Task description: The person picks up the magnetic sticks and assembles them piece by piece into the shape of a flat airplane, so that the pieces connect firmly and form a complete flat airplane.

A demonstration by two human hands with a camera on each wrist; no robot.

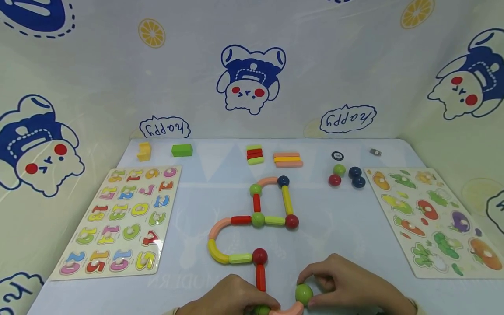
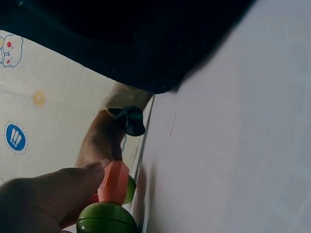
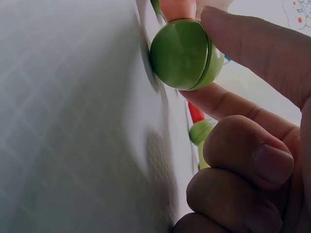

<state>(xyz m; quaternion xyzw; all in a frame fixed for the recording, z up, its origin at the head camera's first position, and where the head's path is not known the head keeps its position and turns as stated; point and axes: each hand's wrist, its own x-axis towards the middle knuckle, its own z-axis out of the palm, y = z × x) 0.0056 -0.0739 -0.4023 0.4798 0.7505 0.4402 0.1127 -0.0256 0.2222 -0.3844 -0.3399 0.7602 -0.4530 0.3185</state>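
Magnetic rods and balls form a chain on the table. Near its front end, my left hand (image 1: 236, 293) grips a green ball (image 2: 107, 218), partly hidden under the fingers in the head view. Between that ball and a second one runs a curved pink rod (image 1: 289, 309). My right hand (image 1: 346, 280) pinches the second green ball (image 1: 304, 294) between thumb and index finger, at the rod's right end; its other fingers are curled in. A red rod (image 1: 260, 276) runs from beside my left hand up to a red ball (image 1: 260, 256).
Farther back, the chain continues through a yellow curved rod (image 1: 217, 252) to a closed loop with a dark blue ball (image 1: 283, 181). Loose balls (image 1: 334, 180) and spare rods (image 1: 288, 159) lie behind. A number puzzle board (image 1: 118, 223) flanks the left, a vegetable board (image 1: 433, 223) the right.
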